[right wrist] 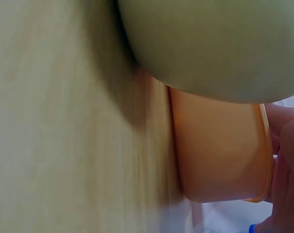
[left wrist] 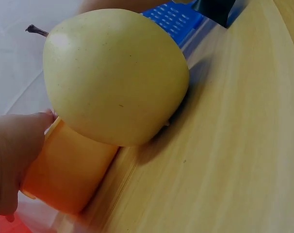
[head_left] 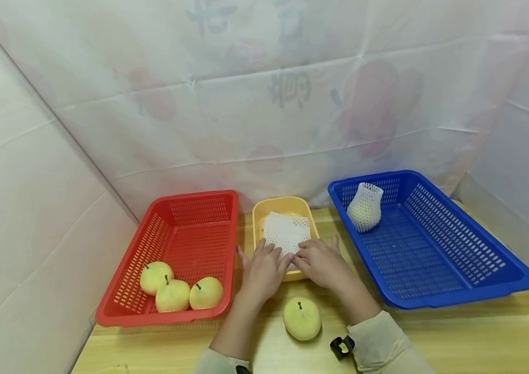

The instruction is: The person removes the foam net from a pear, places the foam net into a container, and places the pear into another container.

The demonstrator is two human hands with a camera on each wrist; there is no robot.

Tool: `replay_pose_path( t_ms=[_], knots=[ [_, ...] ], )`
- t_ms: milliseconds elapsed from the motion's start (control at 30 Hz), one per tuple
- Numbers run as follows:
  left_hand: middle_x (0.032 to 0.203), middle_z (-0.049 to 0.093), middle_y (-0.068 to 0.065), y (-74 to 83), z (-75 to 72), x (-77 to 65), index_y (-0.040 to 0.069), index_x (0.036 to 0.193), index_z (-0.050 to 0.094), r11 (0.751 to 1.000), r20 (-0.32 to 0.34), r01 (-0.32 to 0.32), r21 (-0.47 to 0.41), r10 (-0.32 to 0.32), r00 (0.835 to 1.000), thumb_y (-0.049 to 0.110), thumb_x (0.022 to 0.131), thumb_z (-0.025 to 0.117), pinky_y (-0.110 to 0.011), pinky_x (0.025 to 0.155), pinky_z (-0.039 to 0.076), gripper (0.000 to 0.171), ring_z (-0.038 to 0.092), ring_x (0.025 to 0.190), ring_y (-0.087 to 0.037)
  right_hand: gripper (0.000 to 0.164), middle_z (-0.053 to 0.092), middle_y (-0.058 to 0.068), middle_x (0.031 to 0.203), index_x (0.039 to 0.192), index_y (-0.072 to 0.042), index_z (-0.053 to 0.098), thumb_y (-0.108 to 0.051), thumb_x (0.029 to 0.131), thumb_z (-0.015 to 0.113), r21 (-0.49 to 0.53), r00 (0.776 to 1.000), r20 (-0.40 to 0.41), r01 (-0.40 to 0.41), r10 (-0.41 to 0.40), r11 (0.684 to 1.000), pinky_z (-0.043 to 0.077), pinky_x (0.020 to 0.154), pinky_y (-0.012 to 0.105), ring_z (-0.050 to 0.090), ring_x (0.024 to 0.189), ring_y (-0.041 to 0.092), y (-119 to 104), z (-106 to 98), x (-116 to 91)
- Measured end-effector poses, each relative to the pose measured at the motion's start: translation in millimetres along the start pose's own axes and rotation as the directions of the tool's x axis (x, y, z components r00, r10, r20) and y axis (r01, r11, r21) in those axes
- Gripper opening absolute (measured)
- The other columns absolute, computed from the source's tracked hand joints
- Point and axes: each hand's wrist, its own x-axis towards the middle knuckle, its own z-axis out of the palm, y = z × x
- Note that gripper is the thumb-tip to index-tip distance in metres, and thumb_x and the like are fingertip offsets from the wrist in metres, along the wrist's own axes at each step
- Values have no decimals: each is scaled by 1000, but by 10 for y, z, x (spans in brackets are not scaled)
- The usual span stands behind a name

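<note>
A small yellow-orange tray (head_left: 259,208) holds white foam fruit nets (head_left: 285,231), lying flat on each other. My left hand (head_left: 262,272) reaches over its front rim, fingers spread and fingertips on the near part of the nets. Beside it my right hand (head_left: 322,265) touches the nets' near right edge with slightly bent fingers. The two thumbs come close together at the middle. A yellow-green pear (head_left: 302,318) with a dark stem rests on the table between my forearms. It looms large in the left wrist view and in the right wrist view, hiding part of the tray.
To the left stands a red basket (head_left: 201,239) with three pears (head_left: 172,296) in its near end. A blue basket (head_left: 421,259) on the right contains one netted pear (head_left: 366,208) at its far left. A white printed cloth (head_left: 255,119) hangs behind.
</note>
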Motion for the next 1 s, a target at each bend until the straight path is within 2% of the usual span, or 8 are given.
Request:
replay_pose_path(
  t_ms=[233,367,500,600,667,800,900,1000],
  knots=[
    [140,49,-5,15,-8,-7,21,123,62,1000,8,-4,28,4,1000,60,96,26,-75,102,7,59,32,138,-28,25,64,5,121,103,-19,73,-37,90,60,29,998,-38,48,-47,998,10,106,71,52,120,27,-16,-73,-23],
    [140,49,-5,19,-15,-8,21,124,61,1000,3,-9,18,9,1000,59,96,26,-75,102,8,59,32,138,-28,21,65,8,117,100,-14,73,-28,87,66,89,992,-91,91,-83,992,28,106,59,54,116,29,-25,-185,-44],
    [140,50,-5,19,-25,-9,20,124,61,1000,-1,-14,2,14,1000,58,96,31,-74,103,8,56,33,138,-29,12,67,-2,98,92,-18,73,-27,85,68,180,992,-73,118,-106,977,50,85,37,59,96,19,-52,-349,-85],
    [141,48,-5,22,-28,-10,20,125,60,1000,8,-8,-25,9,1000,58,96,33,-73,104,5,55,32,138,-29,6,64,-12,82,86,-25,72,-30,85,69,308,983,22,166,-181,937,49,69,26,57,77,7,-83,-488,-140],
    [142,47,-5,25,-28,-11,21,127,59,999,13,-6,-40,7,1000,58,96,33,-72,104,4,55,31,138,-30,6,63,-15,77,85,-26,71,-32,84,70,425,960,116,185,-256,886,48,63,22,55,69,3,-107,-563,-184],
    [143,46,-7,27,-29,-10,21,129,57,998,13,-10,-60,11,1000,59,95,33,-72,105,3,56,31,138,-31,17,63,-11,75,89,-21,71,-34,80,74,596,882,269,163,-387,786,50,59,22,56,66,3,-176,-657,-267],
    [144,44,-8,25,-28,-11,21,131,55,997,6,-13,-71,13,1000,58,95,35,-72,105,4,55,31,138,-32,22,62,-9,71,89,-16,72,-32,76,78,634,844,336,125,-418,763,49,55,21,56,63,3,-230,-677,-305],
    [146,41,-9,26,-30,-14,22,132,54,997,-4,-16,-77,16,1000,58,95,36,-71,105,5,55,31,138,-33,21,62,-9,69,87,-15,72,-26,72,80,632,825,386,90,-414,769,48,54,20,55,61,2,-265,-670,-323]
  ],
)
